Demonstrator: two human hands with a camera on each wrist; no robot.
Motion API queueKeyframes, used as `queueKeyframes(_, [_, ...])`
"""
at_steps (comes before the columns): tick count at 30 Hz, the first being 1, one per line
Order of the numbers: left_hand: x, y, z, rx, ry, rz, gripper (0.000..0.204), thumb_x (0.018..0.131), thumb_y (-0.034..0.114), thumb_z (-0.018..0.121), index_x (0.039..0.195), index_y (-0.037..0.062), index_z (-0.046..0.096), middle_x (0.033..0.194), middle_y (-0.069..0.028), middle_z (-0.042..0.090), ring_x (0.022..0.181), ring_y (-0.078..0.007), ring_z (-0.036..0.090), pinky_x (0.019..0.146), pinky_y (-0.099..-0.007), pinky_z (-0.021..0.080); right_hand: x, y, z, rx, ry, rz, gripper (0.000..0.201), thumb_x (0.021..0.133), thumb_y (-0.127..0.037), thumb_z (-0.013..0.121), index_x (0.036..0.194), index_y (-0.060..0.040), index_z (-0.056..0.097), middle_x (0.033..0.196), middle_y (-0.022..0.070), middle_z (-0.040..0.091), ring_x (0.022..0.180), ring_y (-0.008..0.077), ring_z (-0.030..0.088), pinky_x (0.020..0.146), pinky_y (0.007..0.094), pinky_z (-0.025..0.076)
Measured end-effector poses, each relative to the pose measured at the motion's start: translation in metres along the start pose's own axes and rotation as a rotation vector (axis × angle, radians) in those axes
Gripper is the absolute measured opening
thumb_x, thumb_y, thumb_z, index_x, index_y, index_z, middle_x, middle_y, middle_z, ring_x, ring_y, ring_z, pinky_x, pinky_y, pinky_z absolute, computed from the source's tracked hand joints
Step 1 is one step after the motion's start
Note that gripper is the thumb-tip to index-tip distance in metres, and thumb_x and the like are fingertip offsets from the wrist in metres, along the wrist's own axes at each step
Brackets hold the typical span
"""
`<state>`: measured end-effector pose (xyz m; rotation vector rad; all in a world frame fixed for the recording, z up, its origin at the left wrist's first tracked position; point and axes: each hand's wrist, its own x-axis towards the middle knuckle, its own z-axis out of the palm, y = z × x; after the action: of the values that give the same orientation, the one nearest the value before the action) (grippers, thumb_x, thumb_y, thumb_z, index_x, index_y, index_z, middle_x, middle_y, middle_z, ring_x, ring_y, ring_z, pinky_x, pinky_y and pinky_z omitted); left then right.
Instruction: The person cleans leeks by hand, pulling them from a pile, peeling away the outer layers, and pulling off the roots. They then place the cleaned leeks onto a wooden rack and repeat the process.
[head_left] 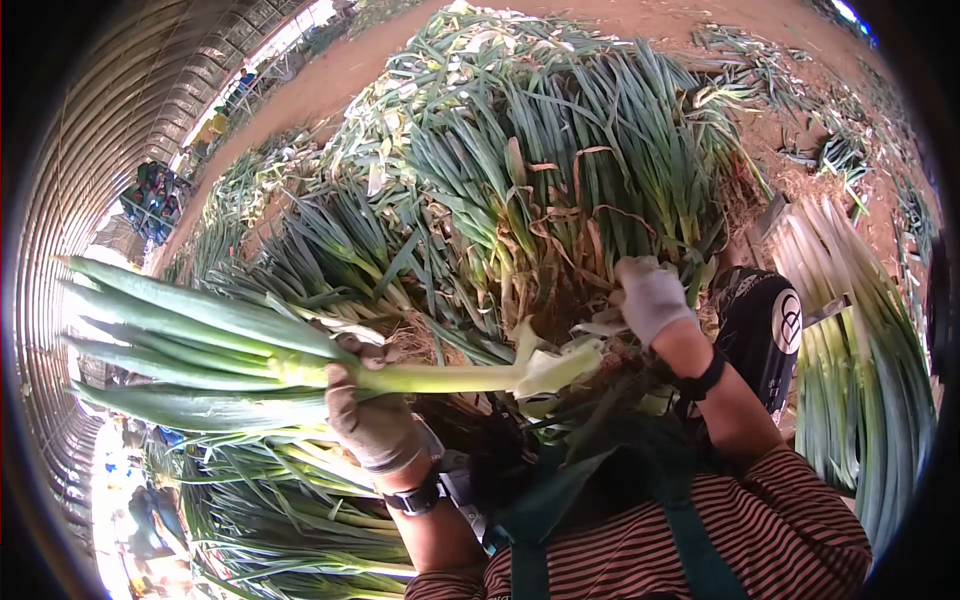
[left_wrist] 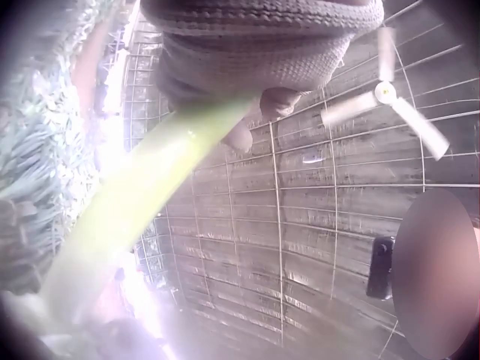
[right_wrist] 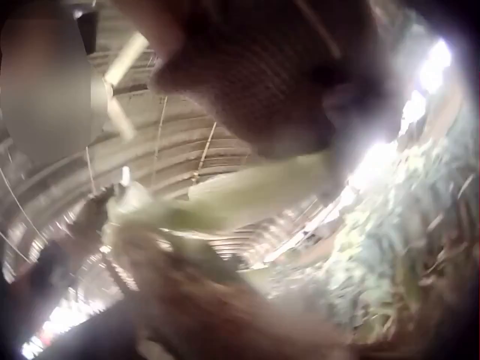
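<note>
In the head view my gloved left hand (head_left: pixel 372 418) grips a thick green onion (head_left: pixel 440 378) around its stalk. The long green leaves point left and the pale root end points right. A loosened outer layer (head_left: pixel 562 368) flares from that end. My gloved right hand (head_left: pixel 655 298) is beyond it to the right, fingers curled. In the right wrist view a pale, blurred leaf strip (right_wrist: pixel 247 196) runs up to the right hand's fingers, which are dark and partly hidden there. The left wrist view shows the pale stalk (left_wrist: pixel 127 187) coming out below the left glove.
A big heap of untrimmed green onions (head_left: pixel 560 150) stands directly ahead. To the right lies a stack of pale, cleaned green onions (head_left: pixel 850 330) beside my knee (head_left: pixel 760 325). More onions (head_left: pixel 290 510) lie at lower left. Leaf scraps cover the soil, under a curved roof (head_left: pixel 110 130).
</note>
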<state>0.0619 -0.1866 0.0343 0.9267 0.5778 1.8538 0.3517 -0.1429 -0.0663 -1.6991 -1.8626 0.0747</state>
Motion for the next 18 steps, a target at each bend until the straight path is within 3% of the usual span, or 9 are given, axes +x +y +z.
queueKeyframes(2, [0.006, 0.006, -0.012, -0.034, -0.017, 0.015, 0.030, 0.091, 0.022, 0.049, 0.109, -0.0008, 0.051, 0.089, -0.0077, 0.053, 0.079, -0.0175, 0.051, 0.080, -0.0370, 0.046, -0.005, -0.004, -0.018, -0.114, 0.151, -0.009, 0.034, 0.076, -0.022, 0.074, 0.101, -0.0066, 0.058, 0.095, 0.0106, 0.064, 0.082, 0.0342, 0.063, 0.072, 0.0435, 0.051])
queueKeyframes(3, [0.006, 0.006, -0.019, -0.041, 0.008, 0.020, 0.043, 0.093, 0.017, 0.045, 0.131, -0.0025, 0.042, 0.102, -0.0087, 0.053, 0.081, -0.0156, 0.049, 0.077, -0.0339, 0.042, -0.004, -0.022, -0.037, -0.011, 0.164, -0.143, 0.051, 0.075, -0.027, 0.076, 0.115, -0.0064, 0.053, 0.109, 0.0116, 0.062, 0.093, 0.0341, 0.062, 0.078, 0.0430, 0.051])
queueKeyframes(4, [0.007, 0.008, -0.010, -0.006, 0.145, 0.006, 0.027, 0.092, 0.021, 0.046, 0.107, -0.0010, 0.050, 0.087, -0.0072, 0.050, 0.077, -0.0167, 0.049, 0.075, -0.0338, 0.044, -0.002, -0.044, -0.056, 0.168, 0.105, -0.291, 0.058, 0.073, -0.029, 0.077, 0.120, -0.0059, 0.052, 0.111, 0.0121, 0.061, 0.097, 0.0327, 0.061, 0.081, 0.0418, 0.050])
queueKeyframes(7, [0.013, 0.007, -0.007, -0.002, 0.214, -0.009, 0.026, 0.094, 0.021, 0.046, 0.106, -0.0018, 0.050, 0.089, -0.0072, 0.051, 0.076, -0.0144, 0.048, 0.071, -0.0315, 0.045, -0.008, -0.098, -0.050, 0.692, 0.043, -0.627, 0.074, 0.069, -0.033, 0.079, 0.130, -0.0058, 0.048, 0.114, 0.0136, 0.060, 0.107, 0.0295, 0.058, 0.092, 0.0396, 0.047])
queueKeyframes(10, [0.020, 0.009, -0.010, 0.040, 0.258, -0.011, 0.024, 0.096, 0.022, 0.046, 0.103, -0.0011, 0.051, 0.091, -0.0076, 0.054, 0.074, -0.0129, 0.049, 0.067, -0.0301, 0.046, -0.020, -0.122, -0.049, 0.373, -0.233, -0.705, 0.075, 0.070, -0.034, 0.078, 0.133, -0.0067, 0.048, 0.108, 0.0151, 0.059, 0.106, 0.0274, 0.057, 0.095, 0.0392, 0.045])
queueKeyframes(11, [0.023, 0.011, -0.014, 0.049, 0.294, -0.004, 0.024, 0.096, 0.022, 0.047, 0.102, -0.0008, 0.052, 0.091, -0.0074, 0.055, 0.073, -0.0130, 0.050, 0.067, -0.0300, 0.046, -0.025, -0.125, -0.041, 0.202, -0.152, -0.746, 0.056, 0.074, -0.031, 0.075, 0.122, -0.0082, 0.056, 0.098, 0.0115, 0.058, 0.093, 0.0235, 0.060, 0.081, 0.0361, 0.051])
queueKeyframes(14, [0.027, 0.012, -0.023, 0.055, 0.348, -0.003, 0.024, 0.097, 0.023, 0.047, 0.100, 0.0000, 0.053, 0.087, -0.0061, 0.055, 0.071, -0.0132, 0.050, 0.065, -0.0289, 0.045, -0.031, -0.110, -0.032, 0.056, -0.210, -0.841, 0.031, 0.083, -0.021, 0.062, 0.111, -0.0081, 0.060, 0.106, 0.0084, 0.060, 0.085, 0.0207, 0.063, 0.066, 0.0343, 0.052])
queueKeyframes(15, [0.030, 0.010, -0.036, 0.049, 0.337, -0.005, 0.025, 0.097, 0.024, 0.047, 0.099, 0.0000, 0.053, 0.085, -0.0059, 0.054, 0.070, -0.0133, 0.049, 0.064, -0.0287, 0.045, -0.030, -0.105, -0.032, 0.140, -0.174, -0.874, 0.019, 0.084, -0.014, 0.057, 0.101, -0.0079, 0.064, 0.100, 0.0061, 0.060, 0.080, 0.0193, 0.063, 0.060, 0.0318, 0.051])
queueKeyframes(18, [0.034, 0.008, -0.060, 0.005, 0.341, -0.050, 0.024, 0.097, 0.023, 0.046, 0.097, -0.0001, 0.053, 0.081, -0.0067, 0.053, 0.066, -0.0146, 0.049, 0.061, -0.0288, 0.045, -0.035, -0.091, -0.042, 0.250, -0.186, -0.951, 0.017, 0.081, -0.014, 0.061, 0.097, -0.0091, 0.065, 0.097, 0.0056, 0.060, 0.078, 0.0190, 0.063, 0.061, 0.0328, 0.052])
